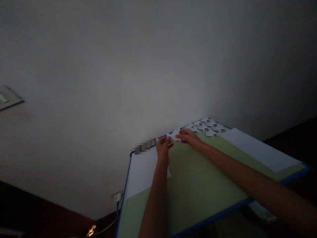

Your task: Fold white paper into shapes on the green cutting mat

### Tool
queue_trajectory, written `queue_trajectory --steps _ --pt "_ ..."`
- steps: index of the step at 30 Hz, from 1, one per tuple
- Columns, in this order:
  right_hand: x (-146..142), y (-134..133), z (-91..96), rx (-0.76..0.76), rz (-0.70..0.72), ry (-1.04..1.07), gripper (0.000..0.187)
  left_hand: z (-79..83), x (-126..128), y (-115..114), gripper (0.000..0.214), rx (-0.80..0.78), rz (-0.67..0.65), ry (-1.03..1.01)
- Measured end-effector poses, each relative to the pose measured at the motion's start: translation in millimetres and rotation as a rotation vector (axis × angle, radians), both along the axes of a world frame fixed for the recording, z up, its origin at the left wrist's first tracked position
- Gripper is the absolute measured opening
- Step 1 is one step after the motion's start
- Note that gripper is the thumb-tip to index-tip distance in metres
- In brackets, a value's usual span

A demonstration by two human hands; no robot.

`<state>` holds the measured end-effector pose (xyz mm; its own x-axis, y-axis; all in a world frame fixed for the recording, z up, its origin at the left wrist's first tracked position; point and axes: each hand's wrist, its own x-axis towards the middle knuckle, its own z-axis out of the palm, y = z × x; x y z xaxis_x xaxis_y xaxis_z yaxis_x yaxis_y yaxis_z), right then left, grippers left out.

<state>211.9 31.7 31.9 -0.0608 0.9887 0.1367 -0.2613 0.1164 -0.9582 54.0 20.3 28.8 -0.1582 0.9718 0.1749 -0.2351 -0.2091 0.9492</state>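
Where the grip closes, items run: green surface (198, 185), beneath it; white sheet (142, 172), near-left of it; second sheet (257, 150), well right; heap of paper triangles (206, 127), just beyond; left hand (163, 148) and right hand (190, 138), each pinched on one folded paper piece (174, 135). Risk: dim light and a shallow pinch may skew a fold or let the piece slip.

Bare forearms (156, 195) and hands (163, 149)

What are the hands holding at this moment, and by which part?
Both hold one small white folded paper piece: the left hand pinches its left end, the right hand its right end.
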Motion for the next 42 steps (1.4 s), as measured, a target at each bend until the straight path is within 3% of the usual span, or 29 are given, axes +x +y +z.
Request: queue_trajectory --steps 13,31,35,39,42 --pt "3 12 -11.4 0.376 -0.180 -0.265 0.027 0.3 5 -1 0.049 0.020 0.007 0.113" --pt "-1 7 -15.7 0.565 -0.336 -0.427 0.019 0.4 7 -2 0.045 0.017 -0.051 0.111" --pt "-1 9 -13.8 0.486 -0.304 -0.346 0.021 0.8 6 -2 0.048 -0.010 -0.042 0.028" --pt "-1 7 -8.6 0.281 -0.112 -0.133 0.027 2.4 4 0 0.050 -0.099 -0.037 -0.198" --pt "-1 2 -4.5 0.152 -0.007 0.017 0.057 3.7 2 0 0.041 -0.155 -0.102 -0.300"
